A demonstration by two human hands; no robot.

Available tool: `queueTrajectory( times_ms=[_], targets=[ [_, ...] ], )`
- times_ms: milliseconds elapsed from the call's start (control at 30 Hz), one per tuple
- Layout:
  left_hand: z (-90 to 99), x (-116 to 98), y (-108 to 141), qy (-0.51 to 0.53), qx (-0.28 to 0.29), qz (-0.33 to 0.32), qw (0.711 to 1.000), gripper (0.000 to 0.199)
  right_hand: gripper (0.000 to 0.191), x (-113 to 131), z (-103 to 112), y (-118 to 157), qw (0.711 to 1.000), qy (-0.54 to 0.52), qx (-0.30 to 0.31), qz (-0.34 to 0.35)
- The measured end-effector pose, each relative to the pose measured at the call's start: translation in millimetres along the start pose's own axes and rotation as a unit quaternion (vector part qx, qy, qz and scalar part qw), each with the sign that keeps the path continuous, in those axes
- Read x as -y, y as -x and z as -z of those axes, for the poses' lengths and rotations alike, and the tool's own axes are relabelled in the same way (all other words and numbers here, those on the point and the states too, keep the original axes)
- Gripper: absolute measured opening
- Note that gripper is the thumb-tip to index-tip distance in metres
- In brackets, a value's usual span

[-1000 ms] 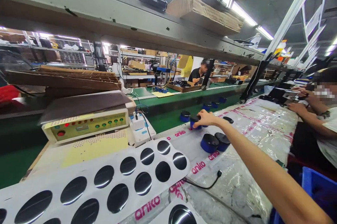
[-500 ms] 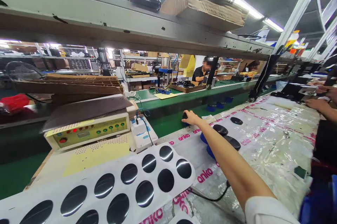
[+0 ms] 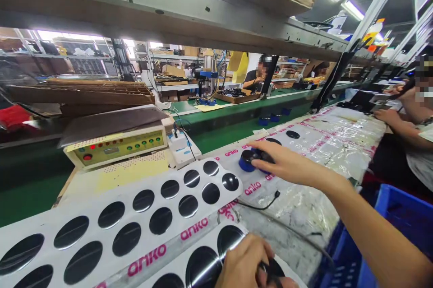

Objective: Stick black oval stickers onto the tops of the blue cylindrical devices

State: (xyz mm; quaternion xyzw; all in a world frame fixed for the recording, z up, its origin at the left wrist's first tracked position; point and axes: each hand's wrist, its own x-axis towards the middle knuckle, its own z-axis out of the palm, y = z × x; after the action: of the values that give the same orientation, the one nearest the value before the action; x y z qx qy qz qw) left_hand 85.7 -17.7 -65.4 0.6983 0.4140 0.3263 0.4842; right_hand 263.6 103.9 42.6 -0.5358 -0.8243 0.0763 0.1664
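Note:
My right hand (image 3: 280,161) reaches over the table from the right. Its thumb and fingers close around a round black-topped blue piece (image 3: 265,168), partly covered by the hand. Touching its left side is another blue piece with a black top (image 3: 247,160). A dark oval piece (image 3: 274,142) shows just behind my fingers, and another black oval (image 3: 292,134) lies farther right. At the bottom edge my left hand (image 3: 245,261) has curled fingers around something black, mostly hidden. Beneath it lies a white sheet with black discs (image 3: 203,267).
A larger white sheet of black discs (image 3: 160,220) spreads leftward. Behind it stand a control box (image 3: 117,148) and a white power strip (image 3: 182,148). Several blue pieces (image 3: 274,117) sit on the green belt (image 3: 216,132). A cable (image 3: 264,207) crosses the table; a blue crate (image 3: 382,206) stands right.
My right hand has come back from the green belt to the pieces on the table. My left hand has entered at the bottom. The view has tilted down, showing the blue crate.

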Motion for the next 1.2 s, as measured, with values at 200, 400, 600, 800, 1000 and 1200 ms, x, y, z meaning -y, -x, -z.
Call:
queueTrajectory(
  times_ms=[200, 400, 600, 800, 1000, 1200],
  targets=[
    [47.7, -36.3, -11.9, -0.132, 0.032, -0.018, 0.991, 0.018, 0.028, 66.4, -37.6, 105.1, 0.943, -0.264, -0.166, -0.114],
    [75.7, -29.2, -14.5, -0.312, 0.182, -0.121, 0.925, 0.025, 0.021, 74.0, -119.5, 137.8, 0.877, -0.439, -0.134, -0.141],
    [80.3, -34.1, -42.1, -0.368, 0.324, -0.215, 0.844, 0.03, 0.019, 70.7, -126.2, 138.0, 0.867, -0.44, -0.175, -0.154],
    [75.7, -40.9, -57.9, -0.403, 0.357, -0.244, 0.807, 0.022, 0.017, 79.0, -139.3, 141.8, 0.868, -0.404, -0.224, -0.183],
    [107.3, -31.7, -23.0, -0.403, 0.286, -0.261, 0.829, 0.023, 0.018, 82.5, -140.4, 141.3, 0.887, -0.361, -0.227, -0.177],
    [137.4, -45.9, 29.5, -0.224, 0.075, -0.196, 0.952, 0.026, 0.028, 89.8, -133.0, 139.1, 0.956, -0.234, -0.17, -0.051]
  ],
)
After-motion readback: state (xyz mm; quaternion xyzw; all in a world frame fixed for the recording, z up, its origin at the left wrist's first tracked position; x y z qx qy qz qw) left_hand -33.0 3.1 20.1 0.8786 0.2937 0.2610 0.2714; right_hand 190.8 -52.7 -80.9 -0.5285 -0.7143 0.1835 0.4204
